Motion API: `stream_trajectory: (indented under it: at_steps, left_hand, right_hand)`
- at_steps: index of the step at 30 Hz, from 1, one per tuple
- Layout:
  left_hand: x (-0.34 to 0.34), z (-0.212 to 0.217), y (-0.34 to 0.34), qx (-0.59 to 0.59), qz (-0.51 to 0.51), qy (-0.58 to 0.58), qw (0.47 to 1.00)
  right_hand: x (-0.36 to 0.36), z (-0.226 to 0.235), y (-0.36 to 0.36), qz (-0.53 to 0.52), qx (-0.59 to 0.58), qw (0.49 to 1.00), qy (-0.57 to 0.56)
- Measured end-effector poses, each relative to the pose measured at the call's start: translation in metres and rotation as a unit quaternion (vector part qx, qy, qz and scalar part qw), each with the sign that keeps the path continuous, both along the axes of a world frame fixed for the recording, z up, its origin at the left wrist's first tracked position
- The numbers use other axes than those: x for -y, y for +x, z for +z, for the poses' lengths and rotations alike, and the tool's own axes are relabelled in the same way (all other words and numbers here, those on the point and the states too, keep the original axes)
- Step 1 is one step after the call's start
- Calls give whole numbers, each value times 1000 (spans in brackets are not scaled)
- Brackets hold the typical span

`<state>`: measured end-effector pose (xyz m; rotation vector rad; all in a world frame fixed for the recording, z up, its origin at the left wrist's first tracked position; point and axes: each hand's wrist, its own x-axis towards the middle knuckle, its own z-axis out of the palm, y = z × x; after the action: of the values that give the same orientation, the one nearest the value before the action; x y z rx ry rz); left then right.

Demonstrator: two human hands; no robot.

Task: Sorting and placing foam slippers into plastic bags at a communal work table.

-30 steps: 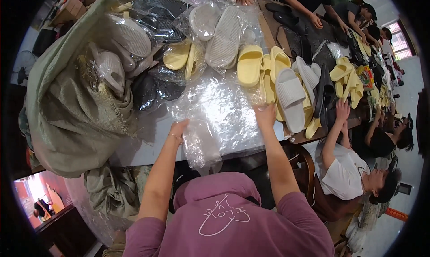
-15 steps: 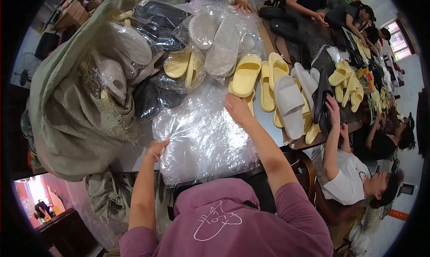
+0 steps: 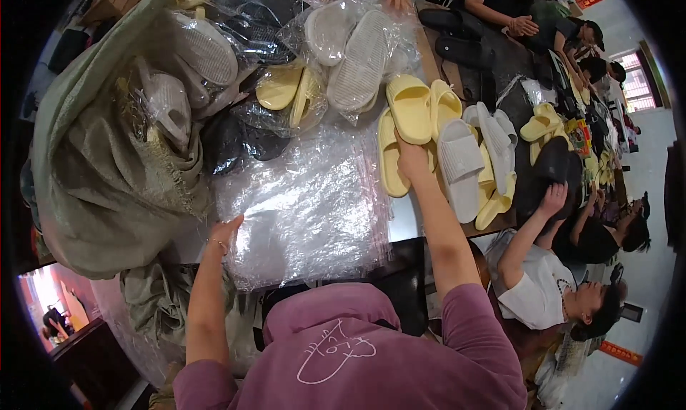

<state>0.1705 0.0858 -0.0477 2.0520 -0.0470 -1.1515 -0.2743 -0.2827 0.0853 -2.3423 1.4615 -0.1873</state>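
Note:
A flat stack of clear plastic bags (image 3: 307, 210) lies in front of me, shiny and wrinkled. At its left edge my left hand (image 3: 226, 233) is closed on the bags, thumb uppermost, the other fingers mostly hidden. To the right of the bags my right hand (image 3: 414, 160) grips a yellow slipper (image 3: 411, 113) at its lower end; its fingertips are hidden behind the slipper. Another yellow slipper (image 3: 391, 160) is partly beneath that one, beside my wrist. Close by on the right is a grey slipper (image 3: 459, 170), lying over more yellow ones.
Bagged grey slippers (image 3: 357, 63), bagged yellow slippers (image 3: 280, 88) and dark bagged ones (image 3: 261, 24) are piled at the far side. A large green sack (image 3: 93, 167) bulges at the left. On the right a co-worker in white (image 3: 532, 281) handles a black slipper (image 3: 557, 167).
My right hand has moved right from the bags' edge onto the yellow slipper, which has shifted right and tilted. The co-worker at right has turned a black slipper over.

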Motion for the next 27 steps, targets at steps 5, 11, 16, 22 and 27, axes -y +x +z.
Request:
stream_trajectory:
  at_steps: [5,11,16,22,27]
  left_hand:
    - [53,45,-46,20,-68,-110,991]
    - [68,66,-73,-117,-11,-78,990]
    - [51,74,-59,-137,2,-20,990]
    - [29,73,-45,-68,88,-144,983]
    - [23,60,-47,-142,99,-79,982]
  right_hand:
    - [-68,-17,-8,-45,55,994,-81]
    - [-110,-58,2,-25,212,977,-28]
    - [-77,-57,9,-136,226,959,104]
    - [-71,-75,18,-173,54,983,31]
    - [-97,-32,53,-134,167,957,198]
